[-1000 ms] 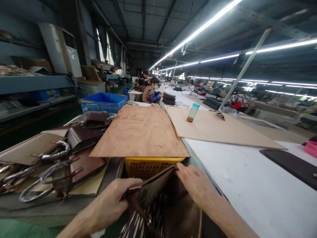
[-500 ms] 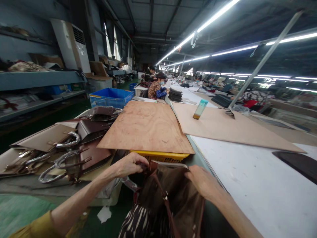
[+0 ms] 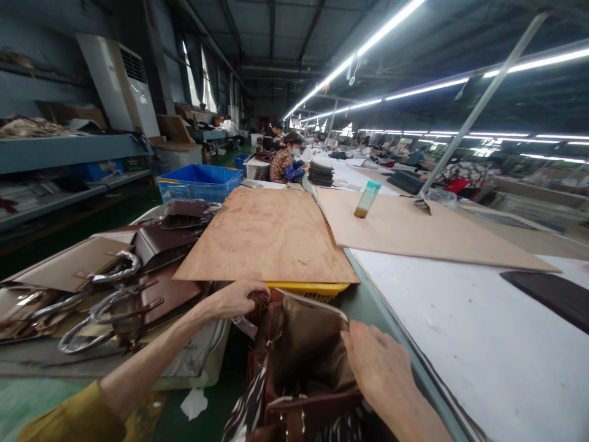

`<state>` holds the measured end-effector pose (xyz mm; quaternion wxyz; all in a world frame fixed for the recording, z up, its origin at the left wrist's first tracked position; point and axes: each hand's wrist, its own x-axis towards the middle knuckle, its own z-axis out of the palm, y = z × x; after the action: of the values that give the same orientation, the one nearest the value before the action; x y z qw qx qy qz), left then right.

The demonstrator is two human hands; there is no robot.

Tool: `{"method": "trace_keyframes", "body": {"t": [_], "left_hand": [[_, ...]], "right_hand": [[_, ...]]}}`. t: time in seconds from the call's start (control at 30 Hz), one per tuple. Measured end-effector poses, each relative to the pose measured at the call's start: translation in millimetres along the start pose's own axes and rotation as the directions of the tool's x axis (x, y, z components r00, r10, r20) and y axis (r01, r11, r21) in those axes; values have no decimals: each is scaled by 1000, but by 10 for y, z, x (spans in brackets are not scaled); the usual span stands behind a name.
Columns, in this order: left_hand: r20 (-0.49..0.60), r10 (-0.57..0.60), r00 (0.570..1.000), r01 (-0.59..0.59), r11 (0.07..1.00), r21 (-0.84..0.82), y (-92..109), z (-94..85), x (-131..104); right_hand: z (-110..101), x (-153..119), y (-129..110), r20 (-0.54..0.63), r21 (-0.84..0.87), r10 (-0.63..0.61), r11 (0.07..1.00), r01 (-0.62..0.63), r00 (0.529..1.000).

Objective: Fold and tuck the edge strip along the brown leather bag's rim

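Note:
A brown handbag (image 3: 317, 344) with a lighter brown lining is held low in front of me, its mouth gaping toward my body. My left hand (image 3: 242, 301) pinches the bag's upper left corner with closed fingers. At the upper right edge, my right hand (image 3: 380, 362) grips the rim, its thumb side against the lining; the fingertips are partly hidden. A dark red-brown strap with metal fittings runs across the near side of the bag. Patterned black-and-white cloth (image 3: 248, 399) shows beneath it.
Several brown and tan handbags with wrapped handles lie in a pale bin (image 3: 216, 356) at left. A plywood board (image 3: 267, 233) rests on a yellow crate (image 3: 313, 290). Right of it, a bottle (image 3: 367, 199) stands on a cardboard sheet (image 3: 414, 236). Behind are a blue bin (image 3: 197, 181) and a seated person (image 3: 283, 162).
The bag's mouth has opened wider and tipped toward me, showing more lining. Its strap has swung down to the near side. Both hands stay on the rim; the view has shifted slightly.

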<state>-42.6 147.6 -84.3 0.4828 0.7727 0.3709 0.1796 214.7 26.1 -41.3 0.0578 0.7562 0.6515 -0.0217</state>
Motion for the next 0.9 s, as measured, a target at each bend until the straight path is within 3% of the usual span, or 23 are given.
{"method": "trace_keyframes", "body": {"t": [0.13,0.2,0.27,0.37,0.43,0.5,0.57,0.63,0.73,0.9], "left_hand": [[204,142,969,-92,967,-236,328,-19,-199],[193,112,975,-69,974,-215,522,74,-268],[127,-19,992,31,995,-94,676,230,-299],[62,-77,995,78,997,-16,760,456,-288],[60,-42,997,43,999,-12,725,530,-267],[63,-8,998,9,1000,-13,660,538,-251],[65,6,998,-5,1000,-5,605,509,-246],[68,18,998,-19,1000,10,574,475,-250],[67,49,997,-51,998,37,561,453,-265],[58,60,997,-61,998,17,560,478,-291]], "right_hand": [[64,-94,-2,-52,-28,-36,999,34,998],[130,-140,37,-69,-56,-32,998,28,997],[208,-190,81,-102,-81,-24,997,16,995],[277,-269,115,-244,-74,-59,996,43,968],[265,-307,93,-409,-56,-134,991,122,903],[219,-327,28,-566,-54,-250,962,266,786],[171,-328,-65,-636,-35,-359,897,440,683],[145,-316,-156,-641,27,-425,820,572,639],[146,-285,-234,-607,99,-458,768,633,650],[140,-233,-244,-472,148,-507,760,632,721]]}}
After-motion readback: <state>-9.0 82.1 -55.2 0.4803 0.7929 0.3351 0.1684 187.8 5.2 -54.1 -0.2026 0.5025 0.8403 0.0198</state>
